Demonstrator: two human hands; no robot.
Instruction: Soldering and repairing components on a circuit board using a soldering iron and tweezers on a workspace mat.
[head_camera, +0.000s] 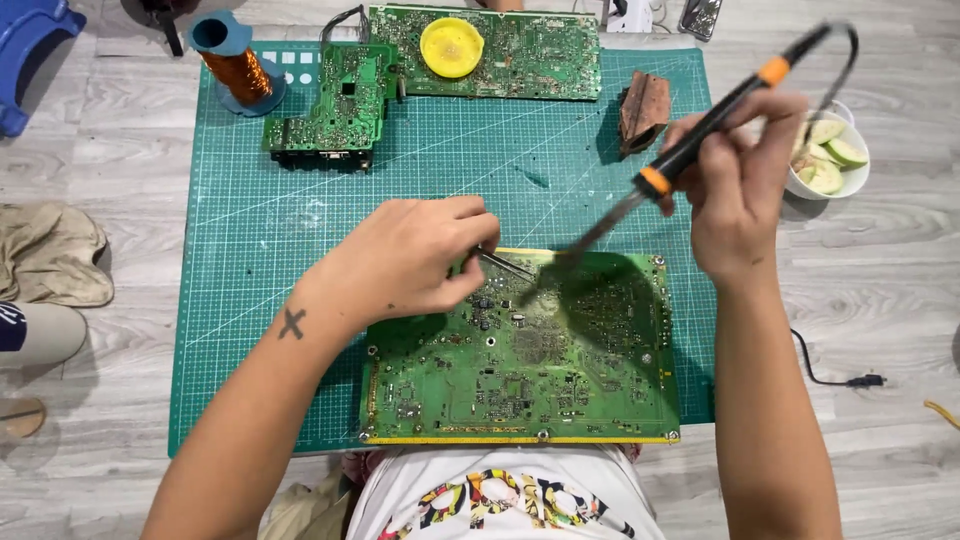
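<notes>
Head view: the left hand is pinching tweezers, their tips resting on the big board lying on the green mat. The right hand is gripping a soldering iron, its tip touching the board just beside the tweezers. Two more boards are lying at the mat's far edge.

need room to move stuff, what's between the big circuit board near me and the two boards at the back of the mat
In the head view, only bare green cutting mat lies between the large circuit board and the two boards.
</notes>
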